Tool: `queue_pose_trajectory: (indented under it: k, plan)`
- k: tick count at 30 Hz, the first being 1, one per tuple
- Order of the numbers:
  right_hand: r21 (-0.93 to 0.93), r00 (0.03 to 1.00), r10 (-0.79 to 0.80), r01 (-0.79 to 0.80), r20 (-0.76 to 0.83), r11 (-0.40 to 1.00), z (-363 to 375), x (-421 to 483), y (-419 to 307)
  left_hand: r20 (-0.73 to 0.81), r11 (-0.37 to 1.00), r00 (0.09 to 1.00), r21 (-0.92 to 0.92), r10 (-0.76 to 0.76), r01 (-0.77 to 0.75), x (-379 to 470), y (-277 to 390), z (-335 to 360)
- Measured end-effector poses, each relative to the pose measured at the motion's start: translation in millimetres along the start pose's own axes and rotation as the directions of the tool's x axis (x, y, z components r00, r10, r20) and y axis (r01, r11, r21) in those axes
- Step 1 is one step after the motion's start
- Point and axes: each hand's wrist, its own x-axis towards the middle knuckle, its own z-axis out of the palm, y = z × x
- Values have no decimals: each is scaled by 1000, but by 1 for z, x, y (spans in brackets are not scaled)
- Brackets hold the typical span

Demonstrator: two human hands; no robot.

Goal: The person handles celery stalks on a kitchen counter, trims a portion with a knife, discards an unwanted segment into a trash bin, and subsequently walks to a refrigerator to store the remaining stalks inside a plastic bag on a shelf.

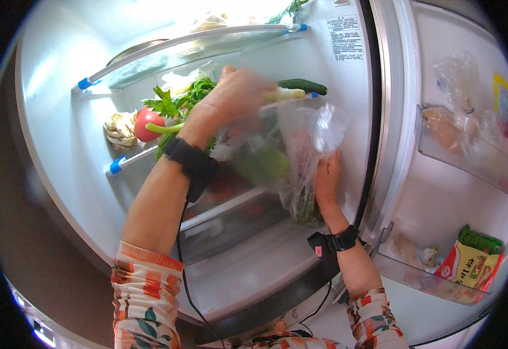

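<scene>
My right hand (329,179) grips the side of a clear plastic bag (299,148), with something dark green (308,209) low inside it. My left hand (236,94), blurred, reaches over the refrigerator's middle shelf, above the bag's upper part. Its fingers are too smeared to show whether they hold anything. Just beyond them lie a cucumber (304,86) and a pale stalk-like vegetable (293,93). Leafy green stalks (171,104), resembling celery, rest left of my left wrist, partly hidden by it. Beside them sit a red tomato (148,124) and a whitish, lumpy food item (121,130).
Above is a glass shelf (193,46) with a white front rail. Transparent drawers (232,231) sit below. On the right, the open door carries an upper bin (463,161) with bagged food and a lower bin (432,283) with a red-yellow food packet (470,266). Cables hang from both wrist straps.
</scene>
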Motion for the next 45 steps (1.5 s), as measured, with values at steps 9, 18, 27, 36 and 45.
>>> queue_pose_trajectory:
  k: [9,18,27,36,45]
  plan:
    - [-21,989,127,-126,71,992,-5,-2,21,-91,993,996,-114,-21,11,10,7,12]
    - [-68,999,-48,48,3,997,-2,-2,-5,-112,983,993,-183,-38,17,5,7,10]
    - [-107,992,-113,107,-54,988,0,-3,-8,-54,981,998,-191,15,-25,7,-2,16]
    - [-147,999,8,-1,45,989,-8,-5,-3,-45,988,997,-147,-64,56,5,2,10]
    - [66,985,134,-141,105,988,-11,-13,3,-90,962,995,-267,32,-55,4,-5,10]
